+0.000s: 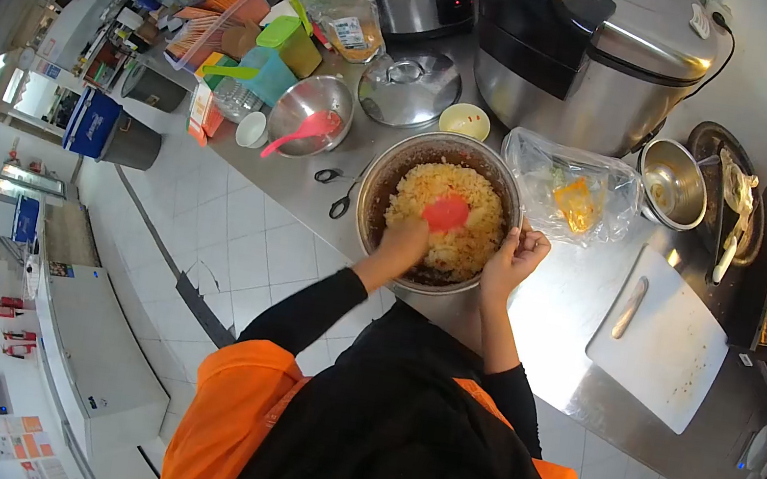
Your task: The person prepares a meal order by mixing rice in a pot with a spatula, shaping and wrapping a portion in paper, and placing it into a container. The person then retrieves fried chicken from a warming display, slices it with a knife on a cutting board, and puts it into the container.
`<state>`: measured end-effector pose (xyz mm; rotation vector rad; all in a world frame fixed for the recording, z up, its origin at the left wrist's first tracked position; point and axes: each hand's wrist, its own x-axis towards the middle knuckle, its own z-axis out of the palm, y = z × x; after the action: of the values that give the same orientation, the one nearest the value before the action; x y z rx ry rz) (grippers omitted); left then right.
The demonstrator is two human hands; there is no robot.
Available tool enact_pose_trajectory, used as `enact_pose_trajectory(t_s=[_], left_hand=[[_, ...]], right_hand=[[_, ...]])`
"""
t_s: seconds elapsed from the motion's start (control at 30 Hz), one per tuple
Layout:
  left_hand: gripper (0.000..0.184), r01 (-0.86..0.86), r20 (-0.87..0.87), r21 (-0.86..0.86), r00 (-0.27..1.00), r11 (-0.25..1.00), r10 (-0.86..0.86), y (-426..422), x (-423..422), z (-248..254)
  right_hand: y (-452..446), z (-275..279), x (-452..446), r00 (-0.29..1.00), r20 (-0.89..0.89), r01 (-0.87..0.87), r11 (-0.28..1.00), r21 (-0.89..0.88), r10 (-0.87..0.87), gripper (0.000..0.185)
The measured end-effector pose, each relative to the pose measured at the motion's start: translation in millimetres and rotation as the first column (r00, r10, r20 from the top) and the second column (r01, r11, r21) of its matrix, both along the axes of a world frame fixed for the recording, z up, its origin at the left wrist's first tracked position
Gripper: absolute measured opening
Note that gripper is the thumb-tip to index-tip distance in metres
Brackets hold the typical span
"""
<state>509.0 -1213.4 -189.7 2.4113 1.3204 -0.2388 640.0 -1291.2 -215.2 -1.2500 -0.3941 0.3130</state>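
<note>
Pink plastic marks a spatula (313,127) lying in a metal bowl (314,92) at the left of my view, on the steel counter (259,176). Between that bowl and the pot (372,203), I see black-handled scissors (340,195) flat on the counter. My left hand (406,243) is over the near-left part of the pot, closed at the handle end of a red spoon (447,213); the grip itself is hidden under the hand. Ahead and to the right of that hand, the spoon's head sits against the rice (457,181). The pot of rice lies between my hands, with a glass lid (410,88) and a small yellowish bowl (466,121) beyond it. My right hand (512,261) is apart from the left, thumb and fingers on the pot's right rim. Just beside the pot, farther right, I have a clear plastic bag (574,194) with something orange inside, then a steel bowl (672,182). Nearer me, a white cutting board (664,341) lies flat, marked with small dark specks.
</note>
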Motion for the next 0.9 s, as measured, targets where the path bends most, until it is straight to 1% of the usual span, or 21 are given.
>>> enact_pose_trajectory(t_s=[0.03, 0.07, 0.13, 0.17, 0.2, 0.27, 0.37, 0.4, 0.47, 0.5, 0.53, 0.57, 0.6, 0.63, 0.67, 0.7, 0.77, 0.8, 0.87, 0.9], left_hand=[[0.02, 0.113, -0.03, 0.012, 0.993, 0.994, -0.113, -8, 0, -5], [0.019, 0.143, -0.08, 0.003, 0.987, 0.99, -0.142, -12, 1, 13], [0.018, 0.196, -0.177, -0.016, 0.965, 0.981, -0.195, -10, -4, 60], [0.016, 0.187, -0.23, 0.053, 0.958, 0.981, -0.17, -1, -7, 78], [0.015, 0.183, -0.283, 0.119, 0.948, 0.976, -0.143, 9, -7, 89], [0.014, 0.153, -0.27, 0.251, 0.959, 0.956, -0.082, 34, 1, 83], [0.013, 0.276, -0.2, 0.499, 0.959, 0.821, -0.201, 45, 23, 21], [0.012, 0.386, -0.191, 0.454, 0.923, 0.803, -0.335, 40, 24, 19], [0.012, 0.591, -0.145, 0.369, 0.799, 0.717, -0.584, 22, 26, 27], [0.012, 0.643, -0.17, 0.271, 0.765, 0.716, -0.622, 28, 23, 34], [0.012, 0.686, -0.189, 0.169, 0.728, 0.708, -0.659, 36, 18, 66], [0.013, 0.72, -0.204, 0.066, 0.687, 0.69, -0.697, 47, 14, 84], [0.013, 0.713, -0.23, 0.264, 0.7, 0.649, -0.676, 62, 13, 82], [0.014, 0.679, -0.25, 0.45, 0.719, 0.58, -0.648, 78, 12, 74], [0.014, 0.623, -0.264, 0.616, 0.74, 0.483, -0.618, 84, 9, 71], [0.014, 0.671, -0.373, 0.479, 0.739, 0.566, -0.561, 84, 4, 65], [0.013, 0.673, -0.583, 0.191, 0.664, 0.715, -0.468, 71, 0, 68], [0.013, 0.623, -0.551, 0.22, 0.714, 0.75, -0.431, 56, -7, 71], [0.013, 0.669, -0.424, -0.021, 0.667, 0.743, -0.613, 42, -20, 66], [0.013, 0.648, -0.361, -0.106, 0.682, 0.755, -0.636, 32, -21, 64]], right_hand=[[2, 0, 1, 1.0, 0.013, 0.001, 1.0, 0.002, -0.001, 0.015], [-1, 0, 1, 1.0, 0.027, -0.005, 1.0, -0.005, 0.005, 0.015], [-3, 1, 1, 1.0, 0.003, -0.022, 0.998, 0.051, 0.021, 0.015], [0, 2, 1, 1.0, -0.014, -0.021, 0.996, 0.088, 0.022, 0.014], [0, 3, 0, 0.999, -0.031, -0.026, 0.996, 0.088, 0.029, 0.015], [-3, 7, 0, 0.997, -0.059, -0.046, 0.995, 0.083, 0.051, 0.015], [-3, 12, 0, 0.993, -0.102, -0.053, 0.995, 0.083, 0.061, 0.015], [-2, 10, 0, 0.996, -0.079, -0.046, 0.996, 0.076, 0.052, 0.016], [-1, 7, 2, 0.999, -0.025, -0.031, 0.998, 0.06, 0.032, 0.016], [-2, 5, 2, 0.999, -0.036, -0.036, 0.997, 0.061, 0.038, 0.017], [-2, 7, 1, 0.998, -0.047, -0.042, 0.997, 0.06, 0.045, 0.017], [-2, 9, 1, 0.997, -0.058, -0.047, 0.997, 0.062, 0.051, 0.018], [-1, 11, 1, 0.997, -0.058, -0.047, 0.996, 0.069, 0.051, 0.018], [-1, 13, 1, 0.997, -0.058, -0.05, 0.996, 0.075, 0.055, 0.019], [-1, 14, 0, 0.997, -0.059, -0.054, 0.995, 0.081, 0.059, 0.019], [-1, 11, -1, 0.997, -0.057, -0.052, 0.992, 0.112, 0.059, 0.019], [1, 5, 1, 0.997, -0.049, -0.043, 0.983, 0.178, 0.052, 0.02], [2, 3, 1, 0.998, -0.055, -0.031, 0.986, 0.164, 0.041, 0.02], [1, 4, -1, 0.997, -0.068, -0.012, 0.992, 0.127, 0.021, 0.02], [0, 5, -1, 0.996, -0.081, -0.018, 0.993, 0.115, 0.027, 0.02]])
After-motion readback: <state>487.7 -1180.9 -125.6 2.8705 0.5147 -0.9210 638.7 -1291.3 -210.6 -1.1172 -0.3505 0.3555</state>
